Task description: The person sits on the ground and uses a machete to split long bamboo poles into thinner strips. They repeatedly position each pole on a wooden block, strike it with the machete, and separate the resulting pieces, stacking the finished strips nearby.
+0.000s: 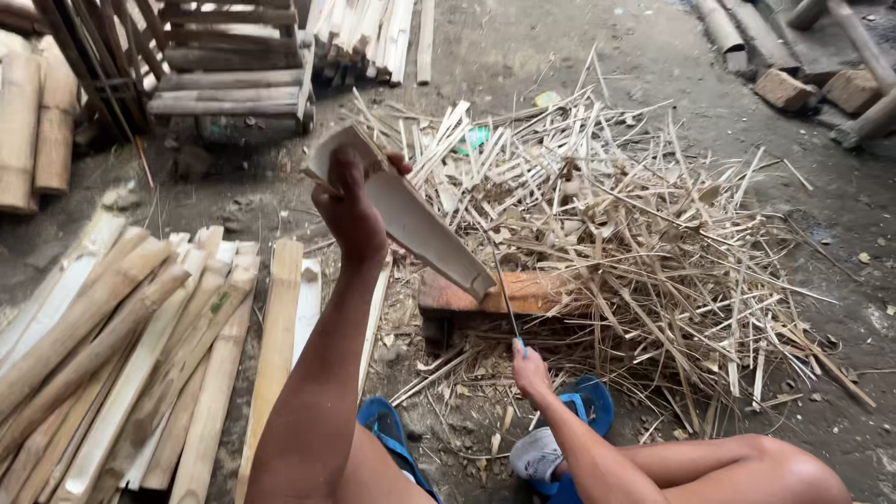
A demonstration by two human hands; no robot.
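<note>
1. Head view: the left hand (350,210), centre frame, has its fingers wrapped tight round the upper end of a split bamboo slat (411,219).
2. The slat slants down to the right, its lower end resting on a wooden block (523,291).
3. Lower centre, the right hand (529,369) is closed on a thin blade (504,294) pointing up to the slat's tip.
4. Right of centre: a heap of shavings (653,243). Lower left: stacked bamboo strips (140,345).
</note>
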